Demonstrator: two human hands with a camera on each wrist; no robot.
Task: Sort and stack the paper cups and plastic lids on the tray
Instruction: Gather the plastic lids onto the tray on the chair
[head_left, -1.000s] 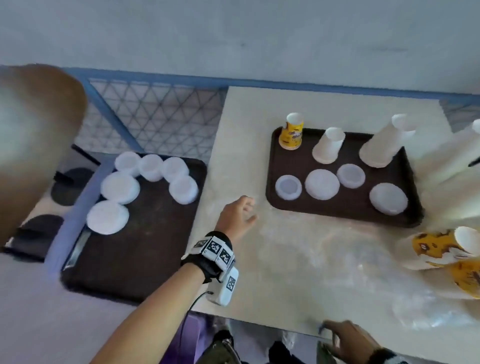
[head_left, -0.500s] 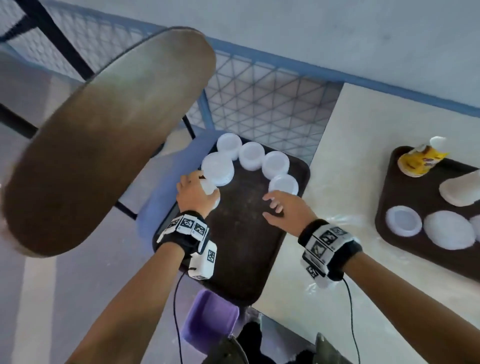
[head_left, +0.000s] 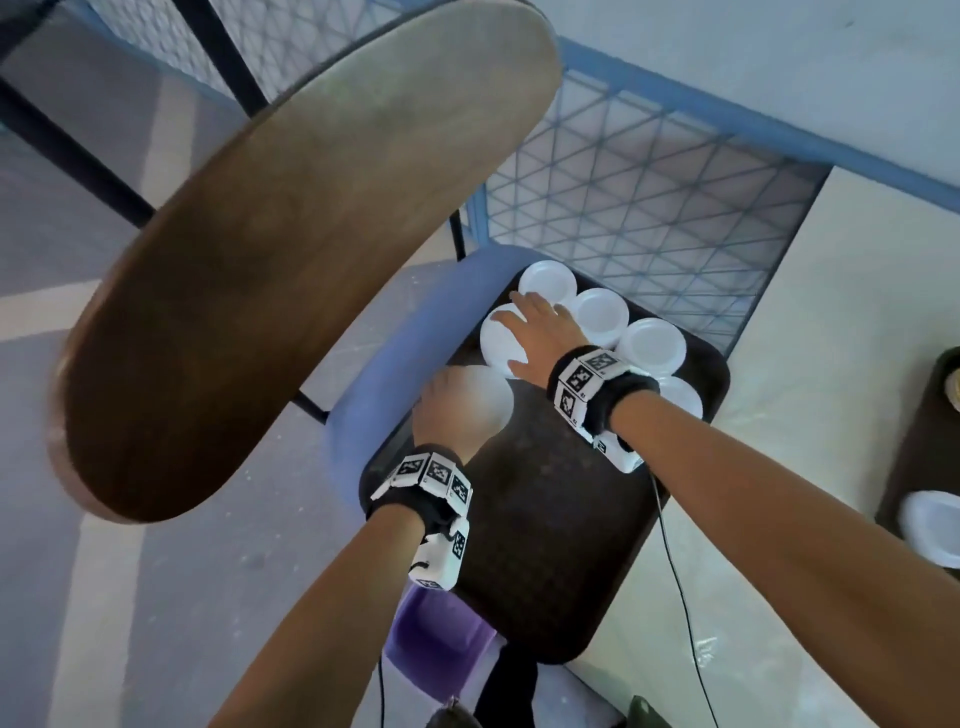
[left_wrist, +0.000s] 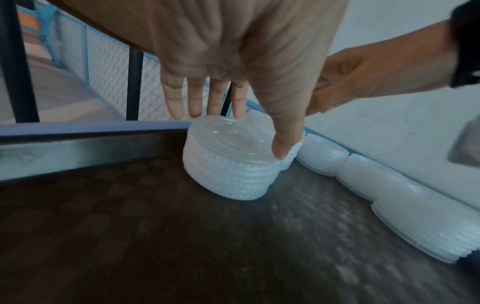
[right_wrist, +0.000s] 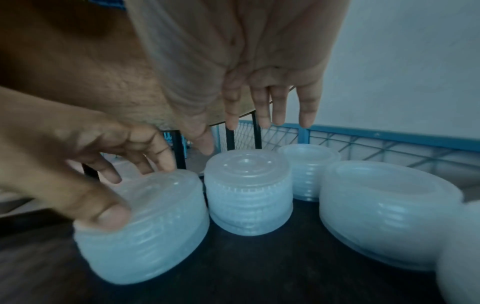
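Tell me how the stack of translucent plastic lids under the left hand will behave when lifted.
The stack of translucent plastic lids is probably light: thin, see-through plastic. Its ridged, nested sides suggest it may lift as one block, though loose upper lids could slide off. The left hand grips only its top edge, so tilting seems likely.

six lid stacks (head_left: 597, 314), two trays (head_left: 545, 545)

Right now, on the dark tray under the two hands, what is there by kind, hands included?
lid stacks: 6
hands, left hand and right hand: 2
dark tray: 1
Total: 9
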